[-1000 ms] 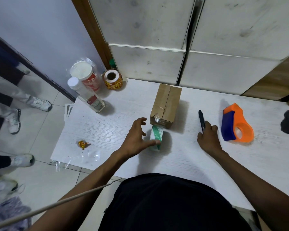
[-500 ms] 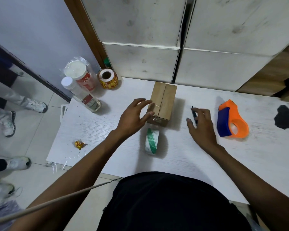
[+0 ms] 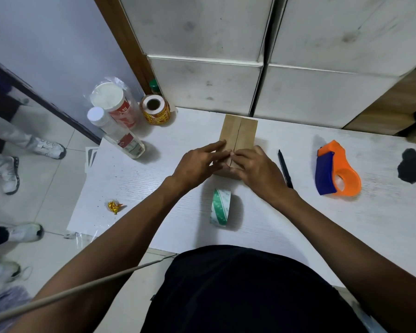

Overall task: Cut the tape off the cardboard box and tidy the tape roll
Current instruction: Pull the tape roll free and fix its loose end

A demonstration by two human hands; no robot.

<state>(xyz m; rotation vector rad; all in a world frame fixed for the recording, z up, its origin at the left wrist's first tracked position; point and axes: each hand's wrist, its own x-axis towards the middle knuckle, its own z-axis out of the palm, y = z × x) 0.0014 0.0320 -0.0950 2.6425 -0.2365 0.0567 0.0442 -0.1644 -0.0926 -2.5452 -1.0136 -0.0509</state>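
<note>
Both hands — left hand [image 3: 197,164], right hand [image 3: 255,165] — are pressing on the cardboard box [image 3: 238,134], fingertips pinching together at its seam; peel slowly, steadying the box — the tape roll [image 3: 220,207] is standing just behind them.

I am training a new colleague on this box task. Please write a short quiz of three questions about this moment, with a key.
1. True or false: both hands rest on the cardboard box.
2. Which lies nearest the right hand? A) black pen B) orange tape dispenser C) yellow label roll
3. Fill in: the green and white tape roll stands on its ____, nearer the person than the box.

Key: 1 true (left hand too); 2 A; 3 edge.
</note>
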